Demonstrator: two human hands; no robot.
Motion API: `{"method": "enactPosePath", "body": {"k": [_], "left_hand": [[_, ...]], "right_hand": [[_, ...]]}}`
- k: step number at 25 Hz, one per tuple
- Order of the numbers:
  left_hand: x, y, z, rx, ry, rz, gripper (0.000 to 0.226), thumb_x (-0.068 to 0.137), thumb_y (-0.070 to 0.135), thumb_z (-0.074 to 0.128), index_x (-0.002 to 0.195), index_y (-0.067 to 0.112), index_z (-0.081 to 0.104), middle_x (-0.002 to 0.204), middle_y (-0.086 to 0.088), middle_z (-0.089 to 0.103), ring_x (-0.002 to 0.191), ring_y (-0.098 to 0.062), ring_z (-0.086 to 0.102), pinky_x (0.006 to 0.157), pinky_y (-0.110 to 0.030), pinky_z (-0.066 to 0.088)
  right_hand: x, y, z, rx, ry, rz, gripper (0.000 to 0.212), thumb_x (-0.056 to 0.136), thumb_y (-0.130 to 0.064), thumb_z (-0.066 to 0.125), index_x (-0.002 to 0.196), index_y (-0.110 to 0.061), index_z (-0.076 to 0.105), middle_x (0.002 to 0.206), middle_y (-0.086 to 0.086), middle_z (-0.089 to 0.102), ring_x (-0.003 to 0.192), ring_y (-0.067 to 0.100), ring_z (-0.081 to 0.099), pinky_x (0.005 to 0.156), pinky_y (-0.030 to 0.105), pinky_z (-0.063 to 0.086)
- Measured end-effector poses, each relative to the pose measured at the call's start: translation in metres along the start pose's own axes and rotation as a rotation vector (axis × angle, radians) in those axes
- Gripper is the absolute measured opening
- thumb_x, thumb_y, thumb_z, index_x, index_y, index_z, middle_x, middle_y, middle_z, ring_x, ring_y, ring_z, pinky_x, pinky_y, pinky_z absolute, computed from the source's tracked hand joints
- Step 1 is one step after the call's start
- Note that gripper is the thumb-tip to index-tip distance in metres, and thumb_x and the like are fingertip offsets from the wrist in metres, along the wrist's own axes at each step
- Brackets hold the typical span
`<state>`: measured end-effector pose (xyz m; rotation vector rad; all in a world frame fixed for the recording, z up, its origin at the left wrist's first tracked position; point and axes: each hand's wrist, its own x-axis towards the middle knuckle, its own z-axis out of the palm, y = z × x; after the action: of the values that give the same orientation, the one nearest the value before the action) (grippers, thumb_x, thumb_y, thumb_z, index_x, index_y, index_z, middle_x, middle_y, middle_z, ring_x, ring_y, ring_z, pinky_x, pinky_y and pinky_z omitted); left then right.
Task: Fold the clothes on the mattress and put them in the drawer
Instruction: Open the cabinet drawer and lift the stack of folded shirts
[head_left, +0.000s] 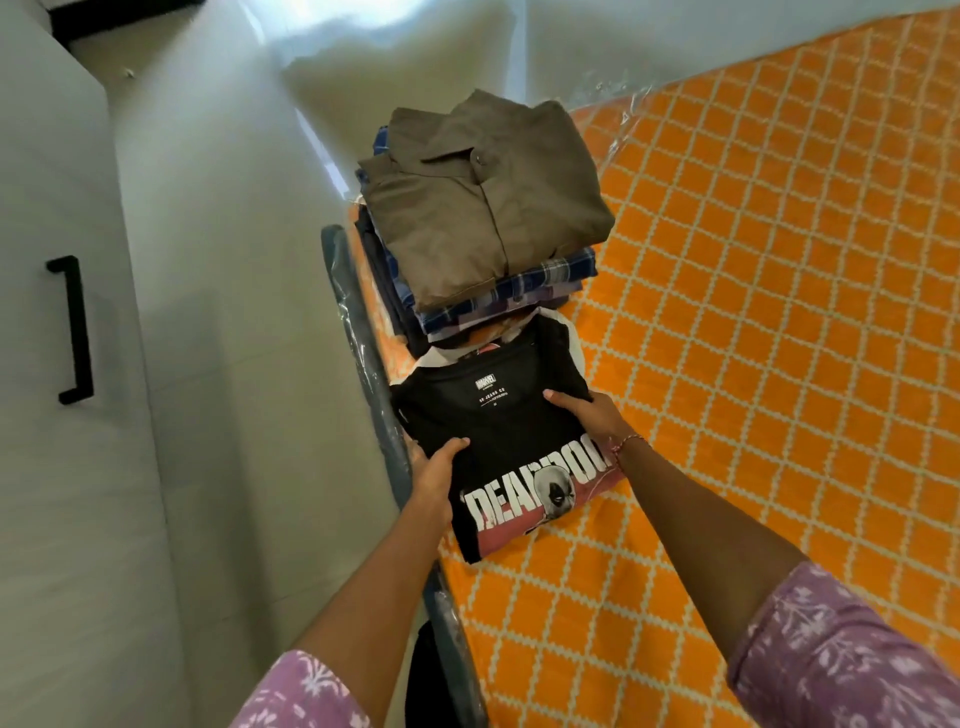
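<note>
Orange mattress (753, 312): folded black t-shirt (498, 431) near edge, left hand (434, 475) and right hand (589, 415) fingers gripping its sides; shirt stack (483, 208) behind.

sleeves (841, 654) — lilac, white floral print | right wrist — thin bracelet (626, 442)

A white cabinet door (67, 467) with a black bar handle (75, 330) occupies the 9 o'clock side, and pale glossy floor (249, 260) extends from it toward 12 o'clock.
</note>
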<state>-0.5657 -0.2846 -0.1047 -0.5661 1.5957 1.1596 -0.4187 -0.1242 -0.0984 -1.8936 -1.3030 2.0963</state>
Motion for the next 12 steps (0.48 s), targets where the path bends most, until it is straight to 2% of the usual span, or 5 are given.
{"method": "enactPosePath", "body": {"k": [2,4,8,12], "left_hand": [[-0.014,0.008,-0.001,0.001,-0.019,-0.040,0.063,0.079,0.010,0.070,0.135,0.019,0.043,0.119,-0.017,0.061,0.100,-0.037,0.063,0.082,-0.051,0.055],[-0.032,0.019,-0.011,0.033,-0.019,-0.050,0.053,0.081,0.007,0.067,0.131,0.013,0.048,0.114,-0.019,0.064,0.097,-0.038,0.064,0.082,-0.050,0.055],[-0.084,0.042,-0.051,0.054,-0.026,0.021,0.032,0.084,0.006,0.064,0.115,0.004,0.057,0.103,-0.020,0.068,0.085,-0.033,0.067,0.067,-0.038,0.058],[-0.139,0.076,-0.097,-0.007,0.045,0.226,0.019,0.086,0.010,0.065,0.103,0.014,0.057,0.105,-0.017,0.067,0.094,-0.036,0.065,0.084,-0.045,0.055]], "right_hand": [[-0.006,0.000,0.007,0.028,-0.046,-0.039,0.047,0.081,-0.025,0.072,0.123,-0.009,0.058,0.119,0.014,0.064,0.105,0.032,0.063,0.097,0.046,0.048],[-0.020,-0.001,0.016,0.023,-0.045,-0.091,0.043,0.085,-0.020,0.069,0.125,-0.013,0.057,0.120,0.013,0.063,0.106,0.032,0.062,0.097,0.048,0.048],[-0.064,-0.008,0.045,-0.072,-0.064,-0.188,0.036,0.086,-0.019,0.068,0.120,-0.014,0.059,0.119,0.012,0.065,0.106,0.030,0.063,0.096,0.048,0.049],[-0.109,-0.045,0.096,-0.162,-0.136,-0.322,0.039,0.085,-0.022,0.069,0.122,-0.014,0.061,0.117,0.008,0.066,0.106,0.026,0.063,0.096,0.046,0.049]]}}
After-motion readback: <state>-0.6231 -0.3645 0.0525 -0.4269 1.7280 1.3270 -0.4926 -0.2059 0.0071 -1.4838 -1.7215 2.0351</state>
